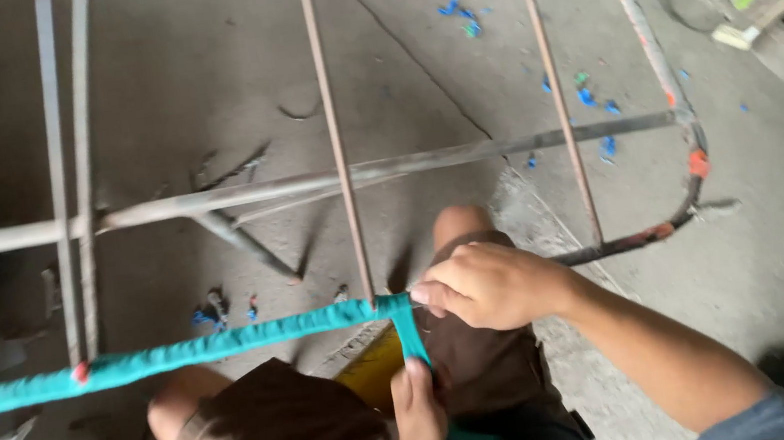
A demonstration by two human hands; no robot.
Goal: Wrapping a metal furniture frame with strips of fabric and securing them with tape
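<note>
Concrete floor [220,61] below; hands (left [418,418] half-hidden) grip teal strip [410,334].

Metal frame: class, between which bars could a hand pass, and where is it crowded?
The metal frame has open gaps: a wide one between the paired rods and the middle rod, and another between that rod and the right rod. It is crowded at the teal-wrapped bar, where the right hand and left hand hold the teal strip.
</note>
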